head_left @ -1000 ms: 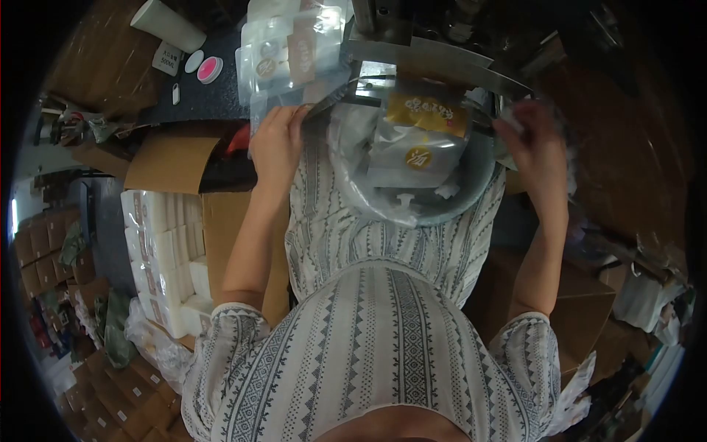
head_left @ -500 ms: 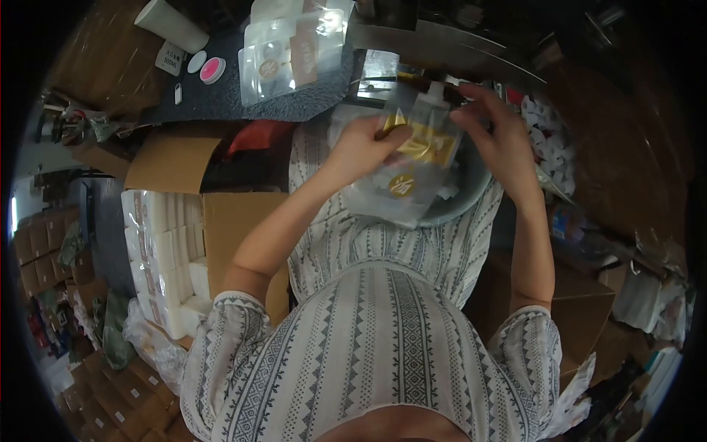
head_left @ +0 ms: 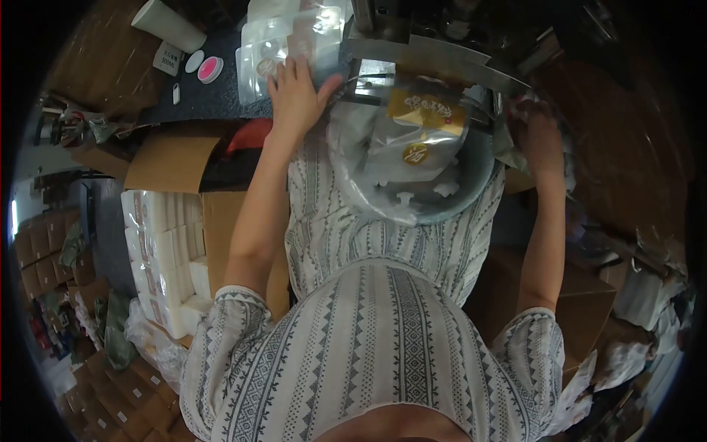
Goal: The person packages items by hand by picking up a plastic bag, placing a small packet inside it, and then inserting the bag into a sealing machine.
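Note:
My left hand [head_left: 298,96] lies with fingers spread on a stack of clear flat pouches [head_left: 254,74] on the dark cloth-covered surface. Off to the right, my right hand [head_left: 543,136] is lowered at a heap beside the machine; its fingers are blurred and partly hidden. Between the hands, a clear pouch with a gold label [head_left: 423,110] is at the metal machine edge [head_left: 456,55], its upper end hidden there. Below it sits a grey basin [head_left: 482,180] on the lap, lined with clear plastic and holding small white plastic pieces [head_left: 405,197].
An open cardboard box [head_left: 243,243] with packs of white items [head_left: 162,258] stands to the left. A white cup [head_left: 169,26], a pink round tin [head_left: 210,70] and a white lid [head_left: 195,61] are at the back left. Another cardboard box [head_left: 560,295] stands at the right.
My left hand let go of the gold-labelled pouch and moved left onto the stack. My right hand moved right and down, away from the pouch's spout. The pouch now stays at the machine.

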`<state>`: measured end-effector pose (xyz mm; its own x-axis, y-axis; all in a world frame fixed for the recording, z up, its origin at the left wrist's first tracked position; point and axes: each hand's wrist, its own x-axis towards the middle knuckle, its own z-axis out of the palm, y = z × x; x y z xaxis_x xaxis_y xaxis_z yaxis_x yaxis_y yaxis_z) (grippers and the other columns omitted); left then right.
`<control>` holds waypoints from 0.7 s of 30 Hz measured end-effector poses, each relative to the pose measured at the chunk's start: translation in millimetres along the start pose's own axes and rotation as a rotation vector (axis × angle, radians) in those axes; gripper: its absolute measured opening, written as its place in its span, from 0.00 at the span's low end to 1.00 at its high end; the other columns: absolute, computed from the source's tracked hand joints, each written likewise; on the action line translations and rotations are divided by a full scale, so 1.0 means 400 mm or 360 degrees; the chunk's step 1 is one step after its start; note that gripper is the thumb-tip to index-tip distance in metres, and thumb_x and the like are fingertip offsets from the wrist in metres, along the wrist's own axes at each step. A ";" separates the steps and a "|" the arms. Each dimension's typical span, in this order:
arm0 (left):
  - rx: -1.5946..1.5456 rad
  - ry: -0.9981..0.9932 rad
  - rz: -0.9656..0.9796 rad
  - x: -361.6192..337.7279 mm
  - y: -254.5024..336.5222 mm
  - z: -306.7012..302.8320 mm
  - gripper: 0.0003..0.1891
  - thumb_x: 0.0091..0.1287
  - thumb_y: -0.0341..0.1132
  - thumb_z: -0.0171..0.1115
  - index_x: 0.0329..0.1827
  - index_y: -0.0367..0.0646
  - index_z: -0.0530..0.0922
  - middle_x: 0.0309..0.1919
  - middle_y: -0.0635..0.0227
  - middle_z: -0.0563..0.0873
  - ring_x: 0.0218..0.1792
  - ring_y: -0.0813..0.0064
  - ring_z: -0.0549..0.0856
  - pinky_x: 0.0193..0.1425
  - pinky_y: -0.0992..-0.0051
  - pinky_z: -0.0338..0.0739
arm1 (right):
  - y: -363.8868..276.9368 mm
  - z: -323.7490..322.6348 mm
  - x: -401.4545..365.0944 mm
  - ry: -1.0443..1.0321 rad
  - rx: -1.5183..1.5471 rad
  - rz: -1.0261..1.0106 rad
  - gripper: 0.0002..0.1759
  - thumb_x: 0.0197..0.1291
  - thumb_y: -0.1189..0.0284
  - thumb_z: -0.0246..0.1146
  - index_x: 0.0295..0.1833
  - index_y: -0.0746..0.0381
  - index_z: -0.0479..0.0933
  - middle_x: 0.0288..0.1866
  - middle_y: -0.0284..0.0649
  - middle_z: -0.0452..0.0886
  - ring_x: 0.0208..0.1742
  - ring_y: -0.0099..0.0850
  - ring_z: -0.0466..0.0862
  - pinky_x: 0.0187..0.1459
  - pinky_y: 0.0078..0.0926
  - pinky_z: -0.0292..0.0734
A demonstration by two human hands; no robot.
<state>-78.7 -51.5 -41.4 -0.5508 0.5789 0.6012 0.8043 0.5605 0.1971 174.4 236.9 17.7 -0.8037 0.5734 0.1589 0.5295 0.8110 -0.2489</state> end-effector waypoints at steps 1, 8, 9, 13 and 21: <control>0.0449 -0.0164 0.0088 -0.009 -0.002 -0.011 0.25 0.62 0.41 0.66 0.59 0.37 0.74 0.61 0.45 0.70 0.60 0.50 0.72 0.61 0.58 0.68 | -0.004 -0.008 -0.003 0.0014 0.0079 -0.0015 0.13 0.55 0.74 0.61 0.48 0.62 0.78 0.52 0.53 0.77 0.51 0.50 0.80 0.50 0.41 0.76; -0.0153 -0.0281 -0.0101 -0.080 -0.004 -0.125 0.10 0.59 0.31 0.64 0.43 0.40 0.80 0.40 0.56 0.81 0.43 0.53 0.80 0.45 0.62 0.74 | -0.043 -0.088 -0.047 -0.0171 0.0480 0.0368 0.15 0.53 0.71 0.66 0.47 0.62 0.78 0.39 0.49 0.83 0.39 0.47 0.85 0.40 0.39 0.78; -0.0199 -0.0228 -0.0180 -0.084 0.031 -0.159 0.07 0.59 0.29 0.63 0.40 0.41 0.81 0.35 0.59 0.80 0.38 0.54 0.81 0.40 0.63 0.75 | -0.065 -0.110 -0.054 -0.0169 0.0478 0.0360 0.15 0.53 0.71 0.66 0.47 0.62 0.78 0.39 0.49 0.83 0.39 0.47 0.85 0.40 0.39 0.78; -0.0418 -0.0176 -0.0093 -0.072 0.171 -0.226 0.03 0.59 0.27 0.62 0.35 0.43 0.81 0.29 0.63 0.80 0.28 0.57 0.81 0.30 0.65 0.75 | -0.237 -0.131 -0.078 -0.0114 0.1042 -0.0219 0.14 0.51 0.78 0.69 0.45 0.65 0.77 0.41 0.41 0.82 0.39 0.29 0.83 0.40 0.25 0.78; -0.0802 -0.0567 0.0031 -0.053 0.234 -0.218 0.03 0.59 0.30 0.65 0.34 0.42 0.81 0.27 0.62 0.80 0.27 0.60 0.82 0.28 0.67 0.74 | -0.307 -0.092 -0.071 0.0002 0.0916 -0.1001 0.16 0.51 0.78 0.69 0.49 0.63 0.79 0.45 0.39 0.83 0.41 0.31 0.84 0.42 0.25 0.79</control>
<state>27.9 -63.0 31.9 -0.5054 0.7973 0.3300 0.7736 0.2492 0.5827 142.1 125.3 78.9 -0.9015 0.0362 0.4313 -0.2363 0.7936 -0.5606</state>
